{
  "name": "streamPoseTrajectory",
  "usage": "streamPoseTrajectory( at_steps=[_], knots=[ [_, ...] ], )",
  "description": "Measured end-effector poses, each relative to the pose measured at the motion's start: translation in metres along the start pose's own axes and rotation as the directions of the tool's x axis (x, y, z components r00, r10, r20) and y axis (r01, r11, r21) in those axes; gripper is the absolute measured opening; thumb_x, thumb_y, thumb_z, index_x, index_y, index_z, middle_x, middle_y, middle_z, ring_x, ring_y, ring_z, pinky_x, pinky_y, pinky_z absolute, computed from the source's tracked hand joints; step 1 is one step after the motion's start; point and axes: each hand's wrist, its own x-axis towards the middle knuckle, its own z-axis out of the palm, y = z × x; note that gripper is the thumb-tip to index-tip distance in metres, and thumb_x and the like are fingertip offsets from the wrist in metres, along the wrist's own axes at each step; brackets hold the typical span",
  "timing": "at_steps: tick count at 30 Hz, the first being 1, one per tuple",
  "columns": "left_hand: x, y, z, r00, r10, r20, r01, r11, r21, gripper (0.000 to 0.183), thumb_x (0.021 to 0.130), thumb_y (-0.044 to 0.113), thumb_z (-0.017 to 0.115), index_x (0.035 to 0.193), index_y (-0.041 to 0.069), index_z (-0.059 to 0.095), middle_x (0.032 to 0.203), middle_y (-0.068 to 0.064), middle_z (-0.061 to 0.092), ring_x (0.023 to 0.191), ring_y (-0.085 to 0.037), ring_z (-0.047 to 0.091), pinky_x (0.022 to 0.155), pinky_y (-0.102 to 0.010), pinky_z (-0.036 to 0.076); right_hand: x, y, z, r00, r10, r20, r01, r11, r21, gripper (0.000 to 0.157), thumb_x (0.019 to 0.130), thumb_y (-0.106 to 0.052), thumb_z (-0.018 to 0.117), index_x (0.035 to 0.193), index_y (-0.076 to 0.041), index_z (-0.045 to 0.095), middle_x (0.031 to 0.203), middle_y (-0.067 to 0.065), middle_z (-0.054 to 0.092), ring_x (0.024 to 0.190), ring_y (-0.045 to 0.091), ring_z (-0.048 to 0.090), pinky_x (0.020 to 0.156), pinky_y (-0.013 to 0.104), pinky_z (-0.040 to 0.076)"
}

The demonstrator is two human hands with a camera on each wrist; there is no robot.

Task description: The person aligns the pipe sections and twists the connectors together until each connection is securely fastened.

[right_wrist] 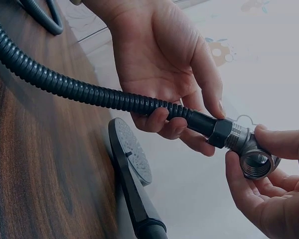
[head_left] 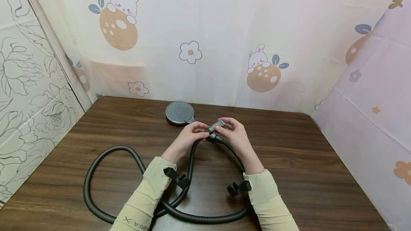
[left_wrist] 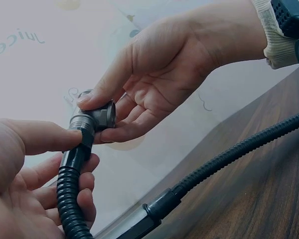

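Observation:
My left hand [head_left: 190,137] grips the end of a black ribbed shower hose [right_wrist: 89,92], with thumb and fingers at its black hex nut [right_wrist: 220,133]. My right hand [head_left: 236,134] pinches a silver threaded metal fitting [right_wrist: 249,149] with a round threaded opening on its side. Nut and fitting meet end to end, and some silver thread shows between them in the right wrist view. Just behind the hands, a round grey shower head [head_left: 179,112] lies face up on the table. The hose's other end joins its handle [right_wrist: 139,199].
The hose [head_left: 88,184] loops across the brown wooden table [head_left: 305,174], crossing itself near the front and passing by both forearms. A printed curtain [head_left: 218,74] hangs behind the table's far edge. More printed cloth [head_left: 379,117] hangs at the right.

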Motion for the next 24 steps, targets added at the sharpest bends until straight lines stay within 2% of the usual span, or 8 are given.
streamPoseTrajectory(
  at_steps=[3,7,11,14,18,24],
  knots=[
    [0.0004,-0.0003,0.0006,1.000,-0.005,-0.012,0.005,1.000,0.004,0.029,0.085,0.009,0.060,0.113,0.001,0.055,0.094,-0.003,0.063,0.075,-0.017,0.056,0.074,-0.037,0.047,0.0003,0.0002,0.0001,1.000,0.001,-0.003,-0.001,1.000,-0.003,0.039,0.087,0.000,0.057,0.124,0.005,0.046,0.114,0.021,0.055,0.084,0.004,0.063,0.088,0.041,0.046],
    [0.0012,-0.0004,0.0014,0.999,-0.051,-0.011,0.051,0.998,0.027,0.028,0.090,0.016,0.055,0.114,0.002,0.057,0.098,-0.011,0.062,0.076,-0.017,0.055,0.078,-0.040,0.045,0.0005,0.0007,0.0000,1.000,0.002,-0.008,-0.002,1.000,-0.008,0.039,0.087,0.001,0.057,0.124,0.005,0.046,0.115,0.023,0.054,0.083,0.004,0.063,0.087,0.041,0.046],
    [0.0024,-0.0015,0.0014,0.997,-0.077,0.023,0.076,0.996,0.048,0.030,0.094,0.021,0.047,0.114,0.000,0.058,0.102,-0.017,0.063,0.075,-0.014,0.055,0.081,-0.041,0.045,0.0008,0.0011,-0.0002,1.000,0.001,-0.006,-0.001,1.000,-0.020,0.040,0.087,0.001,0.057,0.125,0.007,0.045,0.116,0.025,0.054,0.084,0.004,0.062,0.088,0.041,0.046],
    [0.0024,-0.0015,0.0012,0.995,-0.083,0.051,0.081,0.995,0.049,0.030,0.095,0.020,0.045,0.114,-0.001,0.056,0.101,-0.014,0.065,0.075,-0.011,0.055,0.084,-0.043,0.044,0.0010,0.0013,-0.0003,1.000,0.001,-0.003,-0.001,1.000,-0.025,0.041,0.087,0.001,0.057,0.125,0.007,0.045,0.116,0.025,0.053,0.086,0.004,0.062,0.088,0.041,0.046],
    [0.0019,-0.0012,0.0006,0.996,-0.070,0.058,0.067,0.997,0.044,0.029,0.095,0.019,0.046,0.113,-0.001,0.056,0.099,-0.013,0.066,0.074,-0.011,0.055,0.081,-0.040,0.045,0.0011,0.0011,-0.0001,1.000,0.003,-0.002,-0.003,1.000,-0.019,0.040,0.087,0.001,0.057,0.124,0.006,0.046,0.116,0.023,0.054,0.086,0.004,0.062,0.087,0.040,0.047],
    [0.0018,-0.0022,0.0004,0.999,-0.035,0.027,0.034,0.998,0.046,0.028,0.092,0.019,0.052,0.112,0.000,0.058,0.104,-0.023,0.062,0.071,-0.011,0.055,0.074,-0.036,0.046,0.0007,0.0004,0.0003,1.000,0.014,-0.008,-0.014,1.000,-0.015,0.039,0.087,0.001,0.057,0.124,0.005,0.046,0.114,0.022,0.055,0.085,0.004,0.062,0.087,0.039,0.047]
  ],
)
